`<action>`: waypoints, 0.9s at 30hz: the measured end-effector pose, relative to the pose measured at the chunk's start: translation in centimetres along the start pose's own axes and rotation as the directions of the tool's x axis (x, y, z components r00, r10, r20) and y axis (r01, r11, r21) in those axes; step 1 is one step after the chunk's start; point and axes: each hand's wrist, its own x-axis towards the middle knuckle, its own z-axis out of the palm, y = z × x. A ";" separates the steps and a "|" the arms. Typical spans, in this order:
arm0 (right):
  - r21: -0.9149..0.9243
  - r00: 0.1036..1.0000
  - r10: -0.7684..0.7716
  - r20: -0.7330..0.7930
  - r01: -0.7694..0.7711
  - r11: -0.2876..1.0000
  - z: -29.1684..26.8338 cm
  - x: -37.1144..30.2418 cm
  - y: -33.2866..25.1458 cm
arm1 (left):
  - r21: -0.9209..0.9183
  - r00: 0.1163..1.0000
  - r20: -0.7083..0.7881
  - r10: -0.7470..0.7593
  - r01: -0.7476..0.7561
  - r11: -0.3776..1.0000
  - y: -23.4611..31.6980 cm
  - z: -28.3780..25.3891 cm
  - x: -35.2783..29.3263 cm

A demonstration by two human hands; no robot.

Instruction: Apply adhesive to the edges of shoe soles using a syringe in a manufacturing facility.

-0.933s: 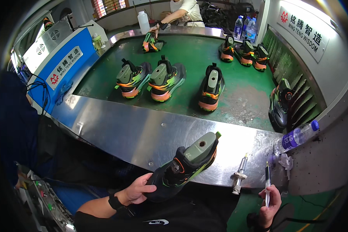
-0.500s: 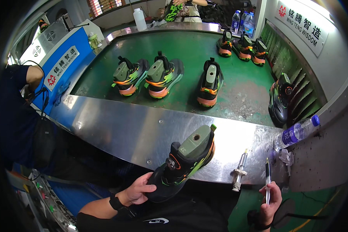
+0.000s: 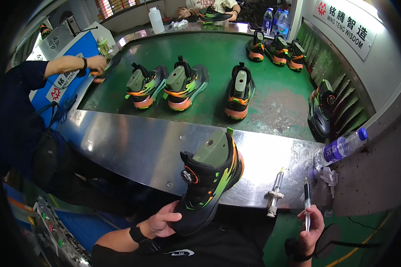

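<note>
My left hand [image 3: 163, 220] grips a black sneaker [image 3: 205, 191] by its toe, thumb on top. The sneaker has green and orange trim and a dial on its tongue; a grey-green shoe last [image 3: 213, 150] fills its opening. Its heel points up and away, over the steel table edge. In my right hand [image 3: 314, 224], closed at the lower right, is a slim syringe [image 3: 307, 196] with dark contents, needle up. A second syringe [image 3: 276, 193], clear with a whitish collar, lies on the steel to the left of it.
Several lasted sneakers [image 3: 240, 91] stand on the green surface [image 3: 200, 49]. A water bottle [image 3: 341, 149] lies at the right beside crumpled tissue [image 3: 329, 177]. A co-worker's arm [image 3: 71, 65] reaches in from the left; another person's hands [image 3: 231, 16] hold a shoe at the back.
The sneaker in my left hand has turned, its heel end swinging left and up. The left co-worker's arm has stretched out to a shoe at the table's far left. My right hand is nearly still.
</note>
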 end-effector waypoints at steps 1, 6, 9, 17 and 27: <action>-0.005 1.000 0.000 0.004 0.000 1.000 0.0 0.0 0.0 | -0.015 1.000 0.017 -0.007 0.007 1.000 -0.1 0.2 0.1; -0.024 1.000 0.017 -0.014 -0.017 1.000 0.3 0.2 -0.3 | -0.057 0.991 0.058 -0.121 0.124 0.991 -0.8 0.2 1.1; -0.052 0.998 0.062 -0.025 -0.064 0.997 0.1 0.3 -0.4 | -0.091 0.978 0.095 -0.184 0.192 0.977 -1.7 -0.1 1.9; -0.121 0.973 0.230 -0.033 -0.233 0.965 -1.0 0.1 0.3 | -0.088 0.892 0.245 -0.379 0.410 0.908 -3.4 -0.1 4.3; -0.272 0.953 0.293 -0.077 -0.303 0.913 -2.2 0.8 1.2 | -0.031 0.867 0.377 -0.325 0.362 0.932 -3.5 0.3 7.0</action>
